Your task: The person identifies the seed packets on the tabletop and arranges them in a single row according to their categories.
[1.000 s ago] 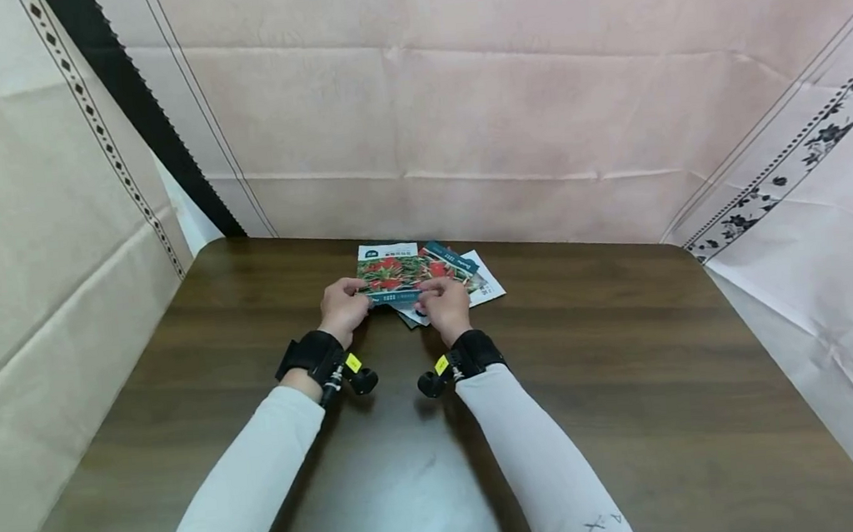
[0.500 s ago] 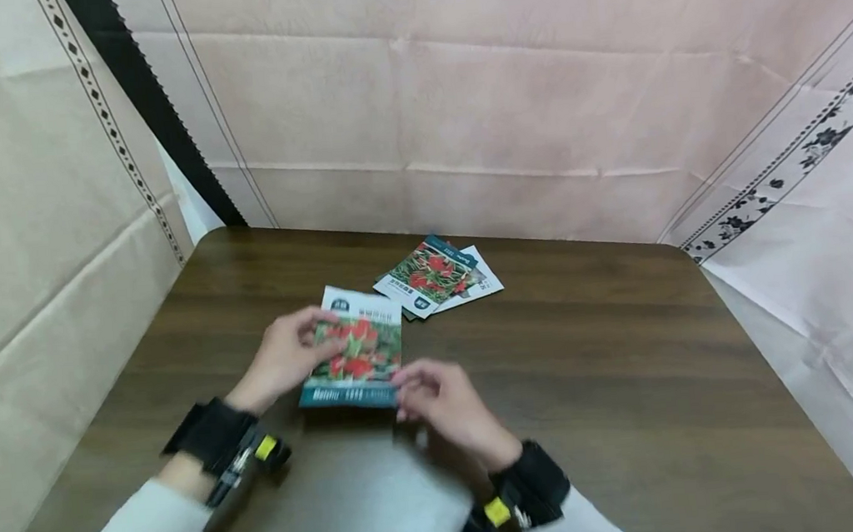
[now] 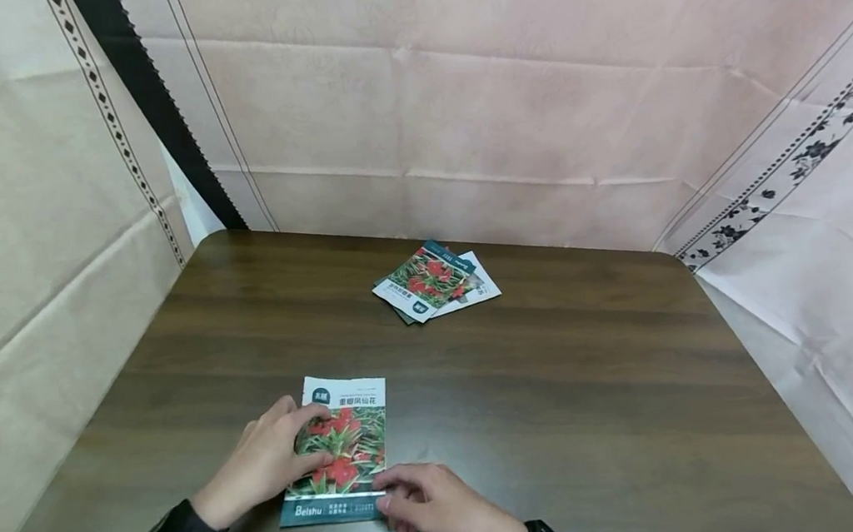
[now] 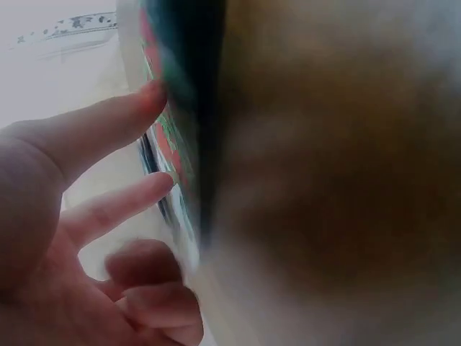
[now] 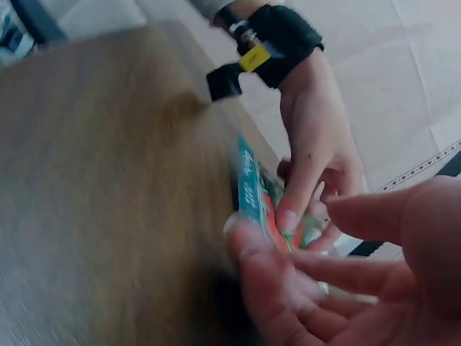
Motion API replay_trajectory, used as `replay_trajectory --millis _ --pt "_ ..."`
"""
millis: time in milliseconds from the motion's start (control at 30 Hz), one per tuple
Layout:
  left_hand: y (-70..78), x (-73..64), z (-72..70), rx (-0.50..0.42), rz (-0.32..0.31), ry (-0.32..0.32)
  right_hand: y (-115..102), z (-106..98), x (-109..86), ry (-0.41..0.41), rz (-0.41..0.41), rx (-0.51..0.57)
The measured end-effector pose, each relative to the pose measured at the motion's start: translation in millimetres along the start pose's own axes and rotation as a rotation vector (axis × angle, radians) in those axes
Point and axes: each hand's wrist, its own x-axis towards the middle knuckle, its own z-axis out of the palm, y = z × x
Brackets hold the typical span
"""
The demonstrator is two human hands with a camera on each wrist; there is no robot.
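A seed packet (image 3: 343, 452) with red flowers, a white top band and a teal "Beishu" band lies face up near the front of the table. My left hand (image 3: 264, 458) reaches over its left side, with thumb and index finger extended and their tips touching the printed face. The left wrist view shows the other fingers folded nearby. At the lower right corner, my right hand (image 3: 445, 507) pinches the packet by its edge. In the right wrist view, the packet's teal band (image 5: 250, 180) tilts beside the blurred fingertips.
Several more packets (image 3: 431, 282) lie overlapped in a fanned pile at the back of the brown wooden table (image 3: 595, 395). Pale cloth curtains (image 3: 459, 105) hang behind the table and along both sides.
Both hands have drawn the flower packet off the pile at the back toward the front of the table, turning it upright to the viewer. The remaining packets have stayed in place.
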Motion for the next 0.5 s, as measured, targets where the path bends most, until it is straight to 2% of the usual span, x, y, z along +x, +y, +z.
replay_trajectory --millis 133,233,300,367,433,500 --pt "2.7 10.1 -10.2 0.006 0.030 -0.019 -4.4 -12.2 0.1 0.030 -0.042 -0.024" --pt "6.1 34.5 -27.5 -0.043 0.095 0.006 -14.3 -38.4 2.8 0.180 -0.073 -0.001" --pt "9.3 61.2 -41.5 -0.101 0.140 0.036 -23.0 -64.4 9.1 0.310 -0.072 0.057" --pt "12.9 92.6 -53.2 -0.163 0.151 0.052 -29.5 -93.3 20.5 0.426 -0.058 0.178" --pt "15.7 125.4 -58.0 -0.233 0.124 0.056 -33.6 -120.3 36.7 0.512 -0.058 0.336" --pt "18.6 157.3 -56.7 -0.294 0.082 0.052 -34.9 -143.8 56.1 0.577 -0.064 0.496"
